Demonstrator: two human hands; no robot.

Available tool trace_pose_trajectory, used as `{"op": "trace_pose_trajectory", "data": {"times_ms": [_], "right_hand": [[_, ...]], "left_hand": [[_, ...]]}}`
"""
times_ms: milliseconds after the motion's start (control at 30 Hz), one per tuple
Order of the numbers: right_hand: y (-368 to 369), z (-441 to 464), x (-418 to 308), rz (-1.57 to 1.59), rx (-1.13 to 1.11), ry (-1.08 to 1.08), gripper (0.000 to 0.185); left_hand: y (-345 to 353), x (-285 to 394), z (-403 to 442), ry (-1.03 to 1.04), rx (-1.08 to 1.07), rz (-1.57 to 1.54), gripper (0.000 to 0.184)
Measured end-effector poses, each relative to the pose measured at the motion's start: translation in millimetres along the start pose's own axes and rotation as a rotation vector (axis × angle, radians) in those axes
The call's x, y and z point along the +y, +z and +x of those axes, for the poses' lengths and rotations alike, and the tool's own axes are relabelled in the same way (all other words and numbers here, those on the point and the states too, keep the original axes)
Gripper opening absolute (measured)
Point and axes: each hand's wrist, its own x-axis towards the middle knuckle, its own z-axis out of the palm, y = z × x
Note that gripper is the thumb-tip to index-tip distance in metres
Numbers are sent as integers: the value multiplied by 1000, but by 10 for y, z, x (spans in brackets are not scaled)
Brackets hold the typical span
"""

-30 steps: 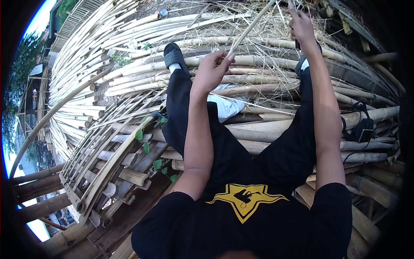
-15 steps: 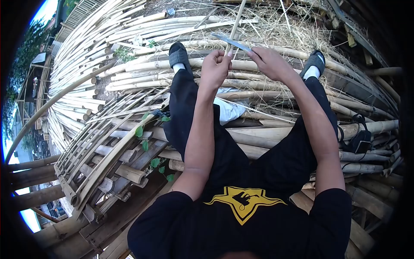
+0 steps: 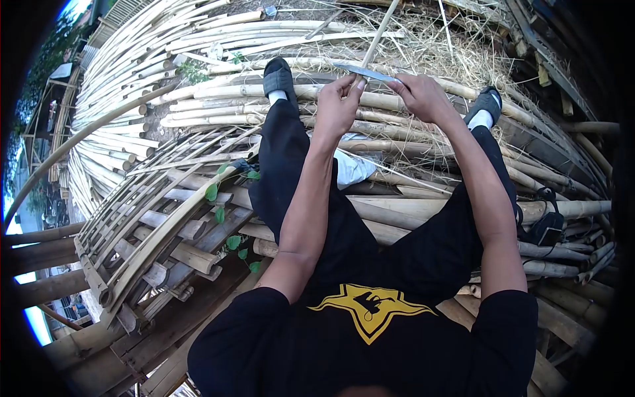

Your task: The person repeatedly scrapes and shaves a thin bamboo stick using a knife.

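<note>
My left hand (image 3: 339,108) is closed around the near end of a thin bamboo strip (image 3: 381,34), which points away from me toward the top of the view. In my right hand (image 3: 423,98) is a knife (image 3: 367,71), its handle mostly hidden by my fingers. The grey blade points left and lies across the strip just beyond my left fingertips. Whether the edge bites into the bamboo I cannot tell. Both hands are held out over the poles between my feet.
Bamboo poles (image 3: 251,92) lie in rows under and around my legs. Pale shavings (image 3: 430,53) are scattered ahead. A slatted bamboo frame (image 3: 165,231) stands at left, with a green vine (image 3: 219,215). A white bag (image 3: 354,169) lies between my legs; a dark strapped device (image 3: 548,228) sits at right.
Both hands have shifted slightly to the right in the view with the strip and the knife. The blade lies flatter across the strip than before. Both grips are unchanged.
</note>
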Motion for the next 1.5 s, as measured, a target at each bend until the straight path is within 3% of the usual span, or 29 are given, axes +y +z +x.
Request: {"op": "trace_pose_trajectory", "data": {"times_ms": [67, 133, 200, 267, 333, 433, 533, 667, 800, 900, 967, 1067, 1133, 1367, 1433, 1500], "right_hand": [[-30, 34, 10, -47, -24, 34, 52], [-6, 68, 43, -77, -2, 33, 55], [31, 118, 163, -104, 23, 37, 57], [-52, 231, 526, 31, 127, 412, 62], [-395, 226, 1181, -101, 135, 437, 66], [-543, 228, 872, 43, 278, 451, 67], [-299, 199, 405, 254, 249, 294, 56], [-136, 95, -131, 228, 28, 36, 50], [8, 11, -207, 138, -47, -24, 44], [18, -7, -201, 184, -96, 1, 44], [44, -3, -191, 188, -109, -6, 45], [95, 10, -161, 186, -130, -5, 45], [132, 8, -112, 222, -97, -10, 57], [74, 54, 79, -50, -71, -45, 47], [28, 137, 308, -18, 9, 109, 49], [-307, 151, 1126, -154, 169, 447, 57]], "left_hand": [[11, -20, 8, 6, 12, -16, 41], [52, -2, 24, -34, 21, -58, 21], [24, 13, -10, -58, -12, -102, 23], [-30, 46, -53, -102, -71, -181, 34], [-133, 52, -195, -71, -74, -178, 30], [-177, 69, -50, -68, -49, -142, 25], [-37, 36, -71, -33, 5, -135, 26], [41, 138, -75, -99, 9, -127, 25], [103, 91, -72, -108, -40, -189, 20], [98, 62, -59, -44, -54, -53, 19], [138, -20, -41, 147, 92, 181, 17], [162, 133, -128, 153, 154, 253, 17], [168, 124, -141, 177, 158, 290, 17], [178, 110, -141, 142, 130, 292, 16], [161, 26, -155, 116, 170, 181, 18], [-45, 193, -294, -40, -2, 8, 21]]}}
